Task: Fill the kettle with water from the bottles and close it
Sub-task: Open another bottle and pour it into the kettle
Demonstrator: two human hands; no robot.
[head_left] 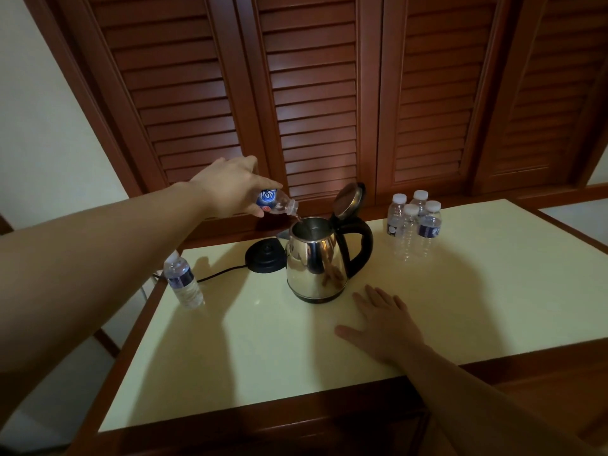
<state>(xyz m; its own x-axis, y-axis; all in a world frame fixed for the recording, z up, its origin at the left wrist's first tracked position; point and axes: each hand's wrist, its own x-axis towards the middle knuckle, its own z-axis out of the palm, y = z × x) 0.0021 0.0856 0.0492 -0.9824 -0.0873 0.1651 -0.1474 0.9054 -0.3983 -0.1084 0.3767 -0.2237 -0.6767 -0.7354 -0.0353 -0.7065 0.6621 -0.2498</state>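
- The stainless steel kettle (pixel 316 261) stands upright on the cream surface (pixel 263 350), its hinged lid (pixel 348 199) raised and leaning back above the black handle (pixel 360 248).
- The left hand (pixel 230 185) grips a small water bottle (pixel 276 202) with a blue label, tilted neck-down, its mouth just over the kettle's open rim on the far left side.
- The right hand (pixel 385 320) lies flat on the surface, fingers straight and spread, holding nothing, near the kettle's front right.
- The black kettle base (pixel 265 256) sits just behind and left of the kettle, touching it or nearly so; its cord (pixel 217 274) runs off to the left.
- 1 capped bottle (pixel 184 281) stands upright well to the kettle's left, near the surface's edge.
- 4 capped bottles (pixel 413 225) stand clustered together to the kettle's right, beyond the handle.
- Wooden louvered doors (pixel 312 93) rise behind the kettle.
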